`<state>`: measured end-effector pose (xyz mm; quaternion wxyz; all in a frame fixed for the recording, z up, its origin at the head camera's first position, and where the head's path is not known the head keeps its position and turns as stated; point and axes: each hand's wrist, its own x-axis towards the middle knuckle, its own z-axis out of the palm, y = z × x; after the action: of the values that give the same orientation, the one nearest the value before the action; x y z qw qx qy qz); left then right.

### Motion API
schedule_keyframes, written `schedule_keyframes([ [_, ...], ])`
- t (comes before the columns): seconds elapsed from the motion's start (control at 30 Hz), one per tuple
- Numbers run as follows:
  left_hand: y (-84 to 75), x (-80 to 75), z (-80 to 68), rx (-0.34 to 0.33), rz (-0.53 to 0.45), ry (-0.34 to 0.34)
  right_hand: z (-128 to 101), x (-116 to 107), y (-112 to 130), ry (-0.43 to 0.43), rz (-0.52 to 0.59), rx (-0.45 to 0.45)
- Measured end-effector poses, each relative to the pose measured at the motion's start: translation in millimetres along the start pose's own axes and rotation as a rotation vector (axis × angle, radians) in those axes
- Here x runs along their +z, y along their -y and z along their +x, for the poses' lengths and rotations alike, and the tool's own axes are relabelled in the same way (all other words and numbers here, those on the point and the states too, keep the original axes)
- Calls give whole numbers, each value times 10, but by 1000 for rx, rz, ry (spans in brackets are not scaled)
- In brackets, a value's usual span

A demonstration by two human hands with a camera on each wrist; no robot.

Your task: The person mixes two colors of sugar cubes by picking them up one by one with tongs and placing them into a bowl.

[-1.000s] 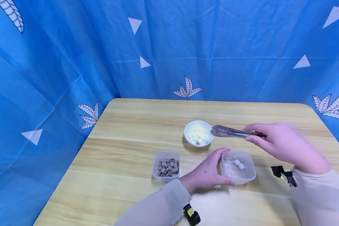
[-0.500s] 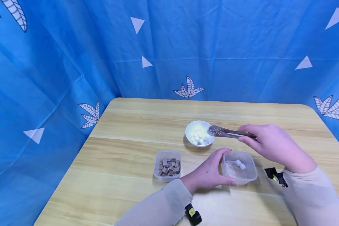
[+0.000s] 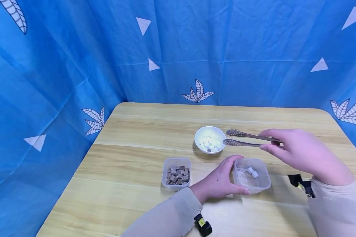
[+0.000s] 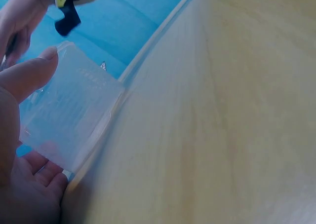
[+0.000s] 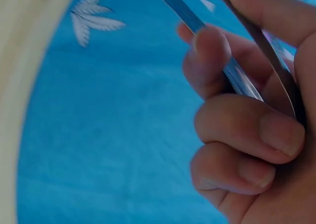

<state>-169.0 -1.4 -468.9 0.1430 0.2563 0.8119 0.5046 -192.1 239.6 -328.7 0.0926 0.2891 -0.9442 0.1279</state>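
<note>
My right hand [image 3: 293, 148] holds metal tongs [image 3: 244, 134] with perforated tips; the two arms stand apart with nothing between them, their tips at the right rim of a white bowl [image 3: 198, 144]. White cubes [image 3: 209, 142] fill the bowl's bottom, with a darker one at the front. In the right wrist view, fingers [image 5: 247, 125] curl round the tongs' arms. My left hand [image 3: 221, 181] grips the left side of a clear plastic container [image 3: 262, 184], thumb in front and fingers behind. Inside the container lie two white cubes [image 3: 252, 172].
A second clear container [image 3: 166, 164] with several brown cubes [image 3: 178, 175] stands left of my left hand. The wooden table [image 3: 121, 164] ends at a blue patterned curtain [image 3: 172, 39] at the back and left. A black strap device [image 3: 203, 225] sits on the left wrist.
The tongs, nearly closed over the bowl's right side half a second ago, have spread apart and moved right with my right hand. The left hand and containers have stayed put.
</note>
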Motion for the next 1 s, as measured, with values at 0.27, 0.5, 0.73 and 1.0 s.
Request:
schedule_keyframes([
  [0.27,-43,4,-5,-31,20,-7,-324,-320,26,64,-122,54],
  [0.5,-34,-13,-5,-31,7,-5,-365,-335,125,223,-158,133],
  [0.73,-24,-4,4,-30,13,-4,-330,-270,203,317,-151,185],
  [1.0,-14,4,2,-27,20,1,-313,-192,230,361,-165,239],
])
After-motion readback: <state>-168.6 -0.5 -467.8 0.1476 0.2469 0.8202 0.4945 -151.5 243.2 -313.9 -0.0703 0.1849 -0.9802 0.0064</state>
